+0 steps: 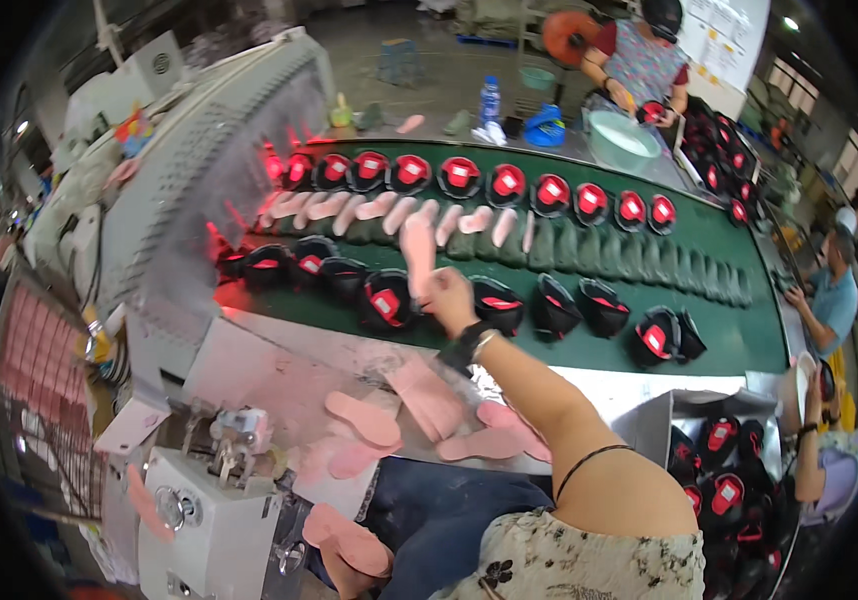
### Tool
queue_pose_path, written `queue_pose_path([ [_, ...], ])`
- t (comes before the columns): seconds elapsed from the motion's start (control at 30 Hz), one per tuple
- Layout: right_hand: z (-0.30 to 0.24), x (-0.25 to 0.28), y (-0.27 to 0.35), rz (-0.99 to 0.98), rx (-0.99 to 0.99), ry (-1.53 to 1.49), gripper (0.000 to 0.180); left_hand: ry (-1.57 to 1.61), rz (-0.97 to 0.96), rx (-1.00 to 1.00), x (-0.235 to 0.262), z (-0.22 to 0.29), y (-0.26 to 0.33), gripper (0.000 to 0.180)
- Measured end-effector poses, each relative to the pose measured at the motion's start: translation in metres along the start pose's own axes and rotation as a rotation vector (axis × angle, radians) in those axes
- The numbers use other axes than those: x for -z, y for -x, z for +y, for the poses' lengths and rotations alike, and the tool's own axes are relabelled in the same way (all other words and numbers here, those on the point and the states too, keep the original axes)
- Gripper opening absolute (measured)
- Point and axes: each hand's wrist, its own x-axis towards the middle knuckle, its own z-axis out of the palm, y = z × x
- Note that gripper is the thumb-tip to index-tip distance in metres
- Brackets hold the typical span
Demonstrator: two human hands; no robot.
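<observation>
My right hand (447,300) reaches over the green conveyor belt (729,340), its fingers closed on one end of a pink insole (418,248) that stands tilted upward. At the lower edge, my left hand (337,578) shows only in part under a few pink insoles (351,540), which it holds beside my lap; its fingers are mostly hidden. Beyond the held insole, a row of pink insoles lies over dark green sole-shaped pieces (639,255). Black shoe uppers with red insides (386,300) line the belt's near side, and a similar row of uppers (460,177) runs along the far side.
Loose pink insoles (364,418) lie on the metal ledge before me. A grey machine (209,530) stands at lower left; a large tunnel-like machine (209,150) glowing red covers the belt's left end. A box of uppers (724,480) is at right. Co-workers (639,70) work around the belt.
</observation>
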Motion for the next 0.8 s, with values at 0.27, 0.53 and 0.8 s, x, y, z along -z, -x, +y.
queue_pose_path([
  [0.27,0.016,0.278,-0.068,0.673,0.087,0.897,0.016,0.057,0.429,0.193,-0.09,0.017,-0.017,0.051],
  [0.53,-0.01,0.123,-0.029,0.381,0.582,0.361,0.022,-0.001,0.283,-0.01,-0.034,-0.014,-0.026,0.041],
  [0.8,-0.077,-0.038,0.256,-1.312,0.094,0.62,0.038,-0.113,0.379,-0.191,-0.066,-0.004,-0.027,0.031],
])
